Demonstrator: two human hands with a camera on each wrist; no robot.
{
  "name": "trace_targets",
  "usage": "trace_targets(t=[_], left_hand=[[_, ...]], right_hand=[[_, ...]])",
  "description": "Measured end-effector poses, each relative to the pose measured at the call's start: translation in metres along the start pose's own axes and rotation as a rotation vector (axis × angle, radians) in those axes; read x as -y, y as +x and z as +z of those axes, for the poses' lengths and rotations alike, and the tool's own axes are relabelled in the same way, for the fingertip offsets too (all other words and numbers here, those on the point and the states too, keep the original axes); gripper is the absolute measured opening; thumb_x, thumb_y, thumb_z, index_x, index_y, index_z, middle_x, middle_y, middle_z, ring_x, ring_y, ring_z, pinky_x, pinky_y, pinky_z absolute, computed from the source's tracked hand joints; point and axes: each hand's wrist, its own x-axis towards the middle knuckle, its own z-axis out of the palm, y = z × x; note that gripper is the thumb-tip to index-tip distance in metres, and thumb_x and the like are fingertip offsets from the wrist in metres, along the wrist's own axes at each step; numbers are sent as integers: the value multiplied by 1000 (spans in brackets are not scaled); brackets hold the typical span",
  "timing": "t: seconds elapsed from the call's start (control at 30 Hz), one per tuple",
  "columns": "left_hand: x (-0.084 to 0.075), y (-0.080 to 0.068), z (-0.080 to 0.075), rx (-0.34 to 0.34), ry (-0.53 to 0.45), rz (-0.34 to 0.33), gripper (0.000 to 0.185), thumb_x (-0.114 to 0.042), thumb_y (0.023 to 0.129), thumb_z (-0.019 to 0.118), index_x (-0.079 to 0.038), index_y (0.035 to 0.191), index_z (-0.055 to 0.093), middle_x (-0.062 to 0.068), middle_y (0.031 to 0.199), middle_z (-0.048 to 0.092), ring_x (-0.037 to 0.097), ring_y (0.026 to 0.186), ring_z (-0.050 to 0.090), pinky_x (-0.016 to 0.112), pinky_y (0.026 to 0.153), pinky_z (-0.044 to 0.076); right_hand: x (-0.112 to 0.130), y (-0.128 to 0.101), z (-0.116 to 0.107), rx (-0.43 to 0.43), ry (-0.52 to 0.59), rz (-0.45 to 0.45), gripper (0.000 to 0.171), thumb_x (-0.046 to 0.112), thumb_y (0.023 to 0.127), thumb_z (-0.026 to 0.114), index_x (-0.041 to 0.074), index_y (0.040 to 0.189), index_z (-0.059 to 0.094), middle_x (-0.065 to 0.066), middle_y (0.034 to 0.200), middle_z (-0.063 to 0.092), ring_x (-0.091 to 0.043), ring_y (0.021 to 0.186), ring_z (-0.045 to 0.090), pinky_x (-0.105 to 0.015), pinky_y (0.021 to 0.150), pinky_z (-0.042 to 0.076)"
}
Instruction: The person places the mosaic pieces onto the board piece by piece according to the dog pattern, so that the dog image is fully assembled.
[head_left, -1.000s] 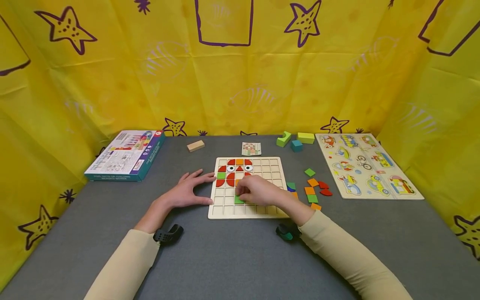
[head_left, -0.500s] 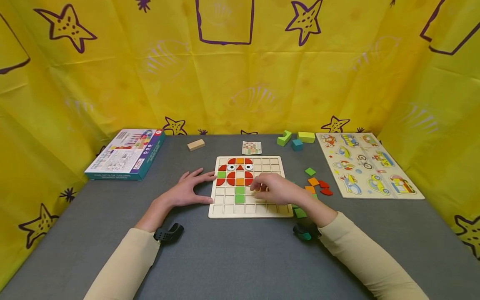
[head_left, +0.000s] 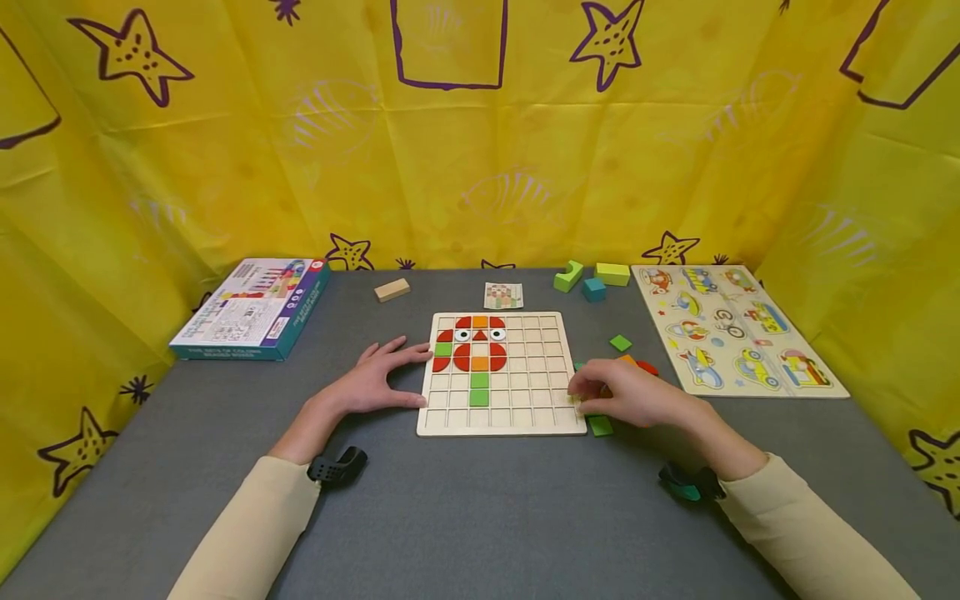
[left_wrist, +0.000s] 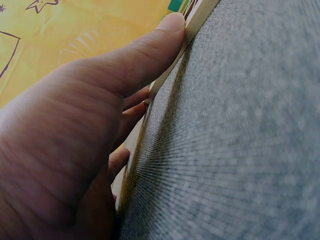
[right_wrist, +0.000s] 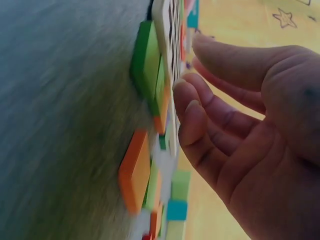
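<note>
A wooden grid board [head_left: 501, 429] lies in the middle of the grey table. It holds a figure of red, orange and green tiles [head_left: 478, 346], with two green tiles [head_left: 479, 389] stacked in a column below. My left hand [head_left: 408, 377] lies flat on the table, and its thumb [left_wrist: 165, 35] and fingers press against the board's left edge [left_wrist: 197, 22]. My right hand [head_left: 581, 392] hovers low over the loose tiles just right of the board, its fingers [right_wrist: 192, 115] loosely curled and holding nothing. A green tile [head_left: 600, 426] [right_wrist: 145, 60] and an orange tile [right_wrist: 134, 170] lie beside it.
More loose tiles, green [head_left: 619, 342], orange [head_left: 628, 360] and red [head_left: 648, 367], lie right of the board. A vehicle puzzle [head_left: 735, 329] lies far right and a box [head_left: 251, 308] far left. A wooden block [head_left: 392, 290], a pattern card [head_left: 502, 296] and foam blocks [head_left: 592, 289] sit behind. Yellow cloth walls surround the table.
My right hand left a green tile on the board, then moved right off the board to the loose tiles. The left hand has stayed put.
</note>
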Motion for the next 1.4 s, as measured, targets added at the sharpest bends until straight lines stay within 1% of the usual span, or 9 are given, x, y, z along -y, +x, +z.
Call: trace_targets(t=[0.2, 0.43, 0.57, 0.73, 0.8, 0.93, 1.13, 1.27, 1.4], left_hand=[[-2, 1, -2, 0, -7, 9, 80, -50, 84, 79, -15, 150, 51, 5, 160, 38, 40, 151, 13, 65, 115, -2], [-3, 1, 1, 17, -9, -9, 82, -53, 82, 79, -18, 151, 50, 3, 161, 36, 39, 151, 11, 64, 116, -1], [-4, 1, 2, 17, -9, -18, 82, -53, 82, 79, -19, 151, 50, 3, 161, 36, 39, 151, 10, 64, 116, -1], [-4, 2, 2, 8, -8, -3, 80, -51, 83, 79, -18, 151, 51, 4, 161, 37, 40, 151, 11, 65, 115, -1], [-4, 2, 3, 4, -8, 7, 79, -50, 84, 79, -17, 150, 51, 5, 160, 37, 41, 151, 12, 66, 115, -1], [-4, 2, 3, 7, -13, 7, 79, -50, 84, 79, -17, 150, 51, 3, 160, 37, 40, 151, 12, 65, 115, -1], [-1, -1, 3, 9, -12, 1, 80, -51, 83, 79, -17, 151, 51, 3, 161, 37, 39, 151, 12, 64, 116, -2], [1, -2, 3, 5, -6, 1, 81, -51, 84, 79, -17, 151, 50, 3, 161, 37, 40, 151, 12, 64, 116, -2], [0, -2, 1, 2, -3, 3, 81, -50, 83, 79, -17, 151, 50, 4, 161, 37, 40, 151, 12, 64, 116, -2]], right_hand=[[-8, -23, -2, 33, 13, -19, 14, 16, 90, 79, 14, 101, 71, 8, 93, 60, -8, 79, 56, -28, 71, 52], [-10, -32, 2, 51, 0, -24, 15, 18, 90, 79, 16, 103, 71, 5, 95, 56, -8, 82, 55, -28, 74, 52], [-8, -33, 2, 49, -14, -14, 16, 16, 90, 79, 16, 103, 70, 4, 97, 55, -9, 83, 54, -29, 75, 51], [-2, -34, 2, 54, -50, 10, 17, 13, 88, 80, 17, 100, 67, 4, 96, 53, -12, 84, 53, -28, 74, 50], [0, -34, 1, 60, -60, 17, 19, 13, 88, 80, 16, 100, 65, 5, 95, 54, -11, 83, 53, -28, 74, 50], [3, -34, 1, 68, -65, 21, 21, 11, 88, 80, 15, 99, 64, 7, 92, 58, -10, 80, 52, -28, 72, 50], [0, -32, 1, 62, -43, -16, 17, 9, 89, 78, 18, 97, 65, 12, 83, 55, -7, 75, 52, -27, 68, 49], [2, -27, 2, 48, -2, -35, 15, 12, 91, 76, 19, 97, 65, 12, 85, 58, -7, 76, 54, -27, 70, 50], [9, -16, 9, 13, 50, -64, 13, 11, 93, 75, 16, 100, 66, 11, 89, 61, -8, 78, 57, -28, 72, 52]])
